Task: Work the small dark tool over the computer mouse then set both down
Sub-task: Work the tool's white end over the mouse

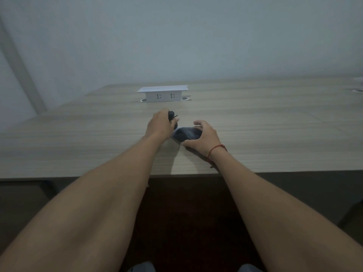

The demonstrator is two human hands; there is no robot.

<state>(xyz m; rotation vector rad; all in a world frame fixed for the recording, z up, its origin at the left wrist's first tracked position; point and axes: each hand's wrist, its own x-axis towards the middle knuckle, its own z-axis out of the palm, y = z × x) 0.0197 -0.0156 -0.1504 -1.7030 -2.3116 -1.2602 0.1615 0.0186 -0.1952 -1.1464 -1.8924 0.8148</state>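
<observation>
A dark computer mouse (186, 133) rests low over the wooden table (275, 124), tilted, with my right hand (203, 137) curled around its right side and thumb under its near edge. My left hand (160, 124) is closed around a small dark tool (171, 115) whose rounded top and thin tip stick out above my fingers. The tool's lower end meets the left end of the mouse. A red string sits on my right wrist.
A white raised socket box (163, 94) stands on the table behind my hands. The table's near edge (59, 176) runs across the frame below my forearms. A pale wall rises behind the table. Some small objects lie at the far right edge.
</observation>
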